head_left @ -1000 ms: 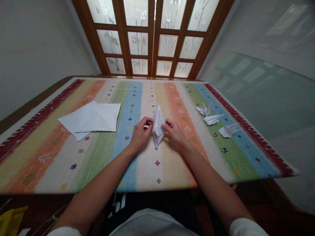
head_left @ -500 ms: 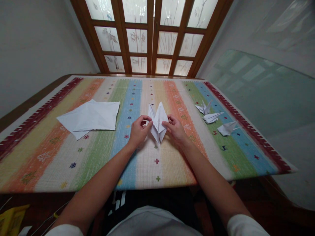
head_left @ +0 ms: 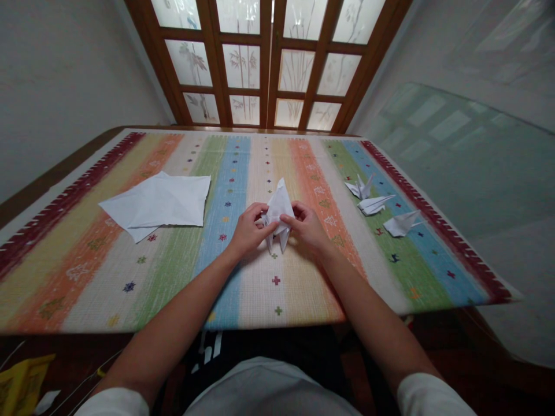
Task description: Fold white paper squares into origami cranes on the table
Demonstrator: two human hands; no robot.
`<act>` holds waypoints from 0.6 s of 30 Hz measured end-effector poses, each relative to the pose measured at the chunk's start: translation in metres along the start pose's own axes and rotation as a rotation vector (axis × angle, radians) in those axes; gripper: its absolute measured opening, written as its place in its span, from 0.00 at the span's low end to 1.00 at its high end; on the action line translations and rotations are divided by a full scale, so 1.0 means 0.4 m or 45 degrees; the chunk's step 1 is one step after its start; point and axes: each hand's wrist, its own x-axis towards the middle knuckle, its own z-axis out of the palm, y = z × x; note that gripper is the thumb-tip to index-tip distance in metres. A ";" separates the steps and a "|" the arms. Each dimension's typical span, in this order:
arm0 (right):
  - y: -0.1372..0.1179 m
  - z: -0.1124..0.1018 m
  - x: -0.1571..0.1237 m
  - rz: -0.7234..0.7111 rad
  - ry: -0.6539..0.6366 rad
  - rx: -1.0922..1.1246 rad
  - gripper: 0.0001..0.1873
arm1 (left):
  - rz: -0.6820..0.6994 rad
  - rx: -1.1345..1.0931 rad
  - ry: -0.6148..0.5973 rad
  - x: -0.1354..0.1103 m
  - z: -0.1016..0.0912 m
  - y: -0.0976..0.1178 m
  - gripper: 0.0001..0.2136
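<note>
A partly folded white origami paper (head_left: 280, 203) stands between my hands over the middle of the table, one point upward and two narrow points downward. My left hand (head_left: 252, 227) grips its left side, thumb across the front. On the right edge, my right hand (head_left: 307, 224) pinches it between thumb and fingers. Some of the fingers behind the paper are hidden. To the right rest three folded paper cranes: one farther back (head_left: 361, 188), one in the middle (head_left: 375, 205) and one nearer (head_left: 401, 224).
White paper sheets (head_left: 171, 199) lie overlapping on the left of the striped tablecloth (head_left: 173, 289). A glass panel (head_left: 468, 156) leans at the right wall. Wooden doors (head_left: 269, 69) stand beyond the table. A yellow object (head_left: 26, 378) is on the floor at lower left.
The paper's two upper flaps, spread apart before, now show as one wide point. Its lower end shows two separate points. My left thumb has moved across the front.
</note>
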 end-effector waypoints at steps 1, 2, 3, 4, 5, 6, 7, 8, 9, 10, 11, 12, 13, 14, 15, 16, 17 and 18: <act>0.000 -0.002 0.000 0.014 -0.020 -0.001 0.23 | -0.009 -0.024 0.017 0.002 0.000 -0.005 0.13; 0.001 -0.005 0.001 0.029 -0.049 -0.007 0.23 | -0.026 -0.056 0.031 0.004 -0.001 -0.009 0.13; 0.002 -0.007 0.001 0.038 -0.081 -0.018 0.23 | -0.051 -0.094 0.038 0.006 -0.001 -0.013 0.13; 0.003 -0.009 0.002 0.039 -0.109 -0.031 0.23 | -0.077 -0.133 0.036 0.008 -0.002 -0.016 0.14; 0.005 -0.011 0.002 0.036 -0.132 -0.042 0.24 | -0.098 -0.170 0.024 0.010 -0.002 -0.017 0.15; 0.007 -0.011 0.002 0.029 -0.145 -0.045 0.25 | -0.109 -0.203 0.007 0.011 -0.002 -0.017 0.16; 0.009 -0.012 0.002 0.023 -0.153 -0.038 0.25 | -0.109 -0.233 -0.009 0.011 -0.002 -0.016 0.17; 0.011 -0.012 0.002 0.024 -0.160 -0.024 0.26 | -0.104 -0.259 -0.021 0.012 -0.002 -0.014 0.17; 0.012 -0.012 0.001 0.035 -0.171 -0.003 0.25 | -0.096 -0.278 -0.030 0.012 -0.001 -0.011 0.17; 0.012 -0.012 0.000 0.052 -0.187 0.022 0.25 | -0.091 -0.286 -0.036 0.011 -0.001 -0.008 0.17; 0.011 -0.012 -0.002 0.070 -0.204 0.048 0.24 | -0.090 -0.284 -0.042 0.011 -0.002 -0.004 0.18; 0.010 -0.013 -0.004 0.086 -0.223 0.070 0.24 | -0.094 -0.275 -0.049 0.010 -0.002 -0.002 0.18; 0.008 -0.013 -0.006 0.096 -0.244 0.084 0.24 | -0.101 -0.263 -0.056 0.009 -0.003 0.001 0.18; 0.005 -0.014 -0.007 0.096 -0.263 0.092 0.24 | -0.110 -0.250 -0.063 0.009 -0.004 0.003 0.18; 0.002 -0.015 -0.008 0.086 -0.278 0.091 0.24 | -0.119 -0.239 -0.067 0.009 -0.005 0.004 0.17; -0.001 -0.016 -0.008 0.070 -0.291 0.082 0.25 | -0.127 -0.232 -0.064 0.009 -0.006 0.004 0.17; -0.002 -0.018 -0.008 0.056 -0.304 0.069 0.26 | -0.133 -0.229 -0.056 0.009 -0.006 0.003 0.16; -0.003 -0.019 -0.008 0.045 -0.316 0.052 0.27 | -0.141 -0.229 -0.045 0.009 -0.007 0.002 0.16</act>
